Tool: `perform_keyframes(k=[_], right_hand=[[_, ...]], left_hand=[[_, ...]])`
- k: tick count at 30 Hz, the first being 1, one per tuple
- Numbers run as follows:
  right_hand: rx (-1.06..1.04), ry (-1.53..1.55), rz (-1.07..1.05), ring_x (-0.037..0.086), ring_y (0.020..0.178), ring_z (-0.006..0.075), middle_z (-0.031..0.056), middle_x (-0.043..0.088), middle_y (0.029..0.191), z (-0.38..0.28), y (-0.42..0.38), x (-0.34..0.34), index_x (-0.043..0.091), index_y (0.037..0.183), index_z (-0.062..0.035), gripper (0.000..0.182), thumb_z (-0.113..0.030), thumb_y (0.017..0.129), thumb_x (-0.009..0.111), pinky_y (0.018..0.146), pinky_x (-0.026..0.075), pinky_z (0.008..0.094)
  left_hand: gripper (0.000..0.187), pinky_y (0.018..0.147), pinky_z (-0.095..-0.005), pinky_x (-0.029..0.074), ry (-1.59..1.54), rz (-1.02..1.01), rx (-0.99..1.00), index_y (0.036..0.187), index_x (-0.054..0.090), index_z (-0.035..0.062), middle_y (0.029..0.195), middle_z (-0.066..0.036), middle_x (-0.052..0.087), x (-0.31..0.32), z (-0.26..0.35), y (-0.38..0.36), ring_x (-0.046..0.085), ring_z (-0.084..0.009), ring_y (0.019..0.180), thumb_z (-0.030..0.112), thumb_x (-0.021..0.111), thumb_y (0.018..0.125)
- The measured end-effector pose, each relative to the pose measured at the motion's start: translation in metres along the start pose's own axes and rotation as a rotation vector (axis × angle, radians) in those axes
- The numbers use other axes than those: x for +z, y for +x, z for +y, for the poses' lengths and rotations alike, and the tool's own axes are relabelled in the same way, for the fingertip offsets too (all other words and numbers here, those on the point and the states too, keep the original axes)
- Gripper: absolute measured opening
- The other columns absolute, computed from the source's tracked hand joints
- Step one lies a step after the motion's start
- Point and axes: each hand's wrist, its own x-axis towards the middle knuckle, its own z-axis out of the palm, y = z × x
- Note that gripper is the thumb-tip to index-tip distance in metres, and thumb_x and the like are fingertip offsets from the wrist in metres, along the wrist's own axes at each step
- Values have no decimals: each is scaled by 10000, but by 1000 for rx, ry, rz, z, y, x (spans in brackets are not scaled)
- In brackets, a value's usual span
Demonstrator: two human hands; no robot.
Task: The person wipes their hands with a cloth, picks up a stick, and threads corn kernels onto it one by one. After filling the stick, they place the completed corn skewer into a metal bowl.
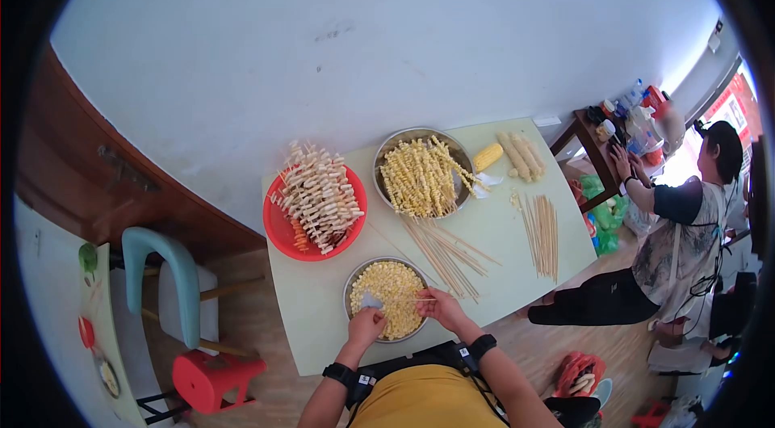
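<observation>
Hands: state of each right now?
Left hand: curled beside a pale piece; grip can't be told.
Right hand: closed, holding a thin stick.

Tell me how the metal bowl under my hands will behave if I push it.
The metal bowl probably feels heavy for its size, since small yellow pieces cover its inside. Its shiny metal rim suggests it should stay stiff. A sharp shove might spill some pieces, as they look loose.

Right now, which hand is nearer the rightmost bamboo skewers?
Right hand, at the right rim of the corn bowl, left of those skewers; left hand is farther, at the bowl's left.
</observation>
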Motion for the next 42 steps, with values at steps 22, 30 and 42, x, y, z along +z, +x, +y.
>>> perform_keyframes(k=[22, 30, 42], right_hand=[[91, 39, -53, 592, 645, 205, 176, 602, 832, -6, 6, -14, 465, 1034, -37, 324, -306, 888, 358, 660, 478, 289], [59, 56, -55, 601, 697, 221, 173, 602, 835, -4, 5, -12, 462, 1043, -33, 336, -313, 888, 358, 681, 480, 307], [-136, -174, -40, 582, 828, 182, 131, 594, 882, 2, -9, 12, 495, 938, -3, 138, -88, 831, 478, 762, 453, 268]], left_hand=[[227, 540, -308, 440, 45, -127, -28, 766, 557, 116, 660, -29, 566, -8, 8, 4, 566, -192, 612, 277, 657, 642], [139, 532, -307, 445, -57, -76, -82, 711, 562, 105, 613, -49, 567, 9, 1, -1, 566, -202, 573, 206, 643, 661], [187, 613, -215, 456, -725, 43, -197, 938, 598, 25, 763, -52, 610, 17, -16, 9, 575, -97, 654, 63, 555, 760]])
